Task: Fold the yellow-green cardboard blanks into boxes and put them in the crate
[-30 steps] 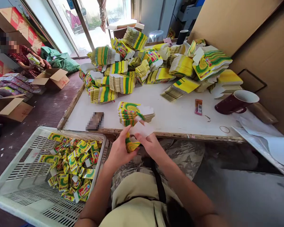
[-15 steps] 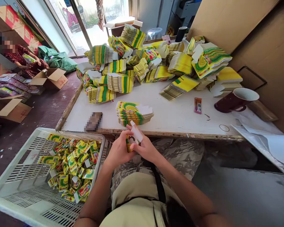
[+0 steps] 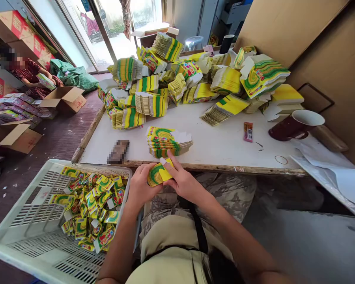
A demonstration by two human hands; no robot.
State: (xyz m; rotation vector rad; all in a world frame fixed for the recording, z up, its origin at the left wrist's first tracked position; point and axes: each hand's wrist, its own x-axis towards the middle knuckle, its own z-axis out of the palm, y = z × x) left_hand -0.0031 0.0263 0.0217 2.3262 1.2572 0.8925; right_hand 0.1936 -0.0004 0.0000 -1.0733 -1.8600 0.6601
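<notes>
Between my two hands is a small yellow and green cardboard box (image 3: 156, 175), held just off the table's front edge. My left hand (image 3: 142, 187) grips its left end, thumb below and fingers over the top. My right hand (image 3: 182, 180) holds the right end, by a yellow flap and a white tab. Right beyond my hands lies a stack of flattened boxes (image 3: 165, 140) with the same print, fanned out on the white table (image 3: 215, 148). To the left, a pale plastic crate (image 3: 20, 213) holds many folded small boxes (image 3: 91, 201).
Bundles of flat cartons (image 3: 152, 103) are heaped along the table's far side. A dark red mug (image 3: 290, 128), a small pink packet (image 3: 248, 131) and a rubber band (image 3: 281, 159) lie at right. A blurred flat object (image 3: 118, 151) is near the crate. Another person (image 3: 32, 75) sits among cardboard boxes (image 3: 63, 98).
The box in my hands has turned: its printed face and yellow flap now show, where a white flap and a round opening showed before. My left hand has shifted slightly left.
</notes>
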